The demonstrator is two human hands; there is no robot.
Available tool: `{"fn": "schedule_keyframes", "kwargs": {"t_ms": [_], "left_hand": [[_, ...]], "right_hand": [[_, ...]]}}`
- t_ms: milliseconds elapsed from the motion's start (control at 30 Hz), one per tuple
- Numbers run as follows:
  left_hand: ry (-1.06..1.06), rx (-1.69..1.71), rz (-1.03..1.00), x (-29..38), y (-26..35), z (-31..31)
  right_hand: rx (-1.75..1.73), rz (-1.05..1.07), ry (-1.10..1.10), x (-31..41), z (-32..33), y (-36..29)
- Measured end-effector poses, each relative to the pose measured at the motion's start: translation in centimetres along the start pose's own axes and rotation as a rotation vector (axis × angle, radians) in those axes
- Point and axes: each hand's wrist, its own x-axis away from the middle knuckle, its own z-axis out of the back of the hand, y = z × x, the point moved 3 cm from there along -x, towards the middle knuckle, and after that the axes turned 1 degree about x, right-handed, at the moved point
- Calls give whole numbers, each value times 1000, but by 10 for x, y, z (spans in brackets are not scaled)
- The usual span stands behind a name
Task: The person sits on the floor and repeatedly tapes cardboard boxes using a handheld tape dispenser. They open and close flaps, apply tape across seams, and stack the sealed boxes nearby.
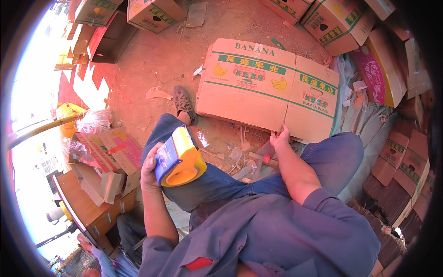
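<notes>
My left hand point(151, 166) grips a blue and yellow tape dispenser point(182, 159), raised over my left thigh. A yellow ring shows on the dispenser's underside. A flattened cardboard banana carton point(252, 81) with green bands and printed bananas lies in front of me, tilted slightly down to the right. At the carton's near edge, my right hand point(281, 137) pinches the cardboard, thumb on top; the other fingers are partly hidden beneath the edge.
Open cartons point(157, 15) stand at the back; more cartons point(337, 26) are at upper right. Flattened cardboard stacks point(394, 162) lie right. A wooden desk point(81, 197) bears cardboard at left, beside white plastic twine point(93, 121). Another person's arm point(104, 259) shows lower left. Scraps litter the dirt floor.
</notes>
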Motion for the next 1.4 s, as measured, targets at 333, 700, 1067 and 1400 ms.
{"fn": "schedule_keyframes", "kwargs": {"t_ms": [333, 700, 1067, 1400], "left_hand": [[-59, 65, -172, -13, 0, 8], [-985, -172, -756, 162, 109, -7], [36, -358, -688, 124, 49, 23], [-140, -570, -690, 136, 55, 18]], "right_hand": [[180, 265, -439, 107, -78, -80], [587, 233, -820, 245, 24, -131], [1750, 1379, -970, 224, 38, -52], [1102, 904, -1654, 459, -23, -10]]}}
